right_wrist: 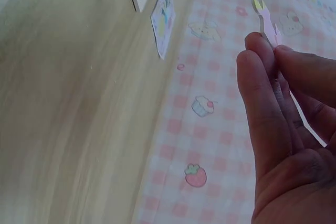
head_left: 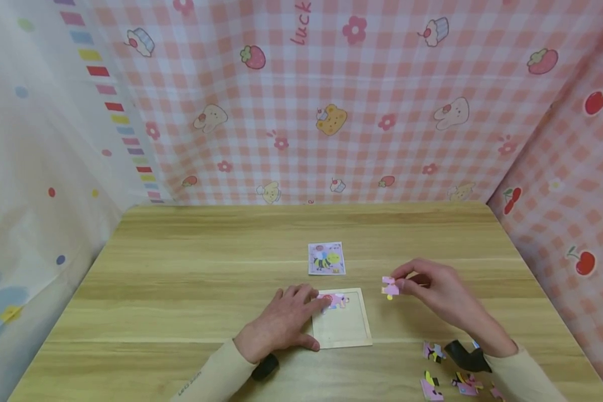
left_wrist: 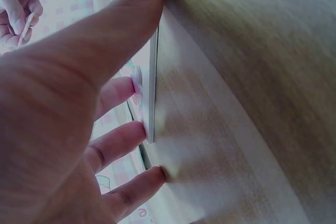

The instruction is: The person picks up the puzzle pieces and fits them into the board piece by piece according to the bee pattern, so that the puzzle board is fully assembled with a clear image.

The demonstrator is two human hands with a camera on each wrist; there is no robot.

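My right hand [head_left: 434, 287] pinches a pink jigsaw piece [head_left: 389, 286] with a yellow tab between thumb and fingers, raised to the right of the wooden puzzle tray [head_left: 341, 329]. The same piece [right_wrist: 269, 27] shows nearly edge-on in the right wrist view. Across the tray's left edge rests my left hand [head_left: 286, 318], its fingers extended. One fingertip touches the joined pink pieces [head_left: 338, 301] in the tray's upper left, partly covering them, and the thumb lies by the near left corner. In the left wrist view, the fingertips [left_wrist: 137, 129] sit along the tray's edge.
Behind the tray lies a picture card [head_left: 326, 258] with a bee on it. Several loose jigsaw pieces [head_left: 434, 389] lie at the front right, some beneath the right forearm. A checked curtain [head_left: 301, 100] hangs at the back of the wooden table [head_left: 181, 251].
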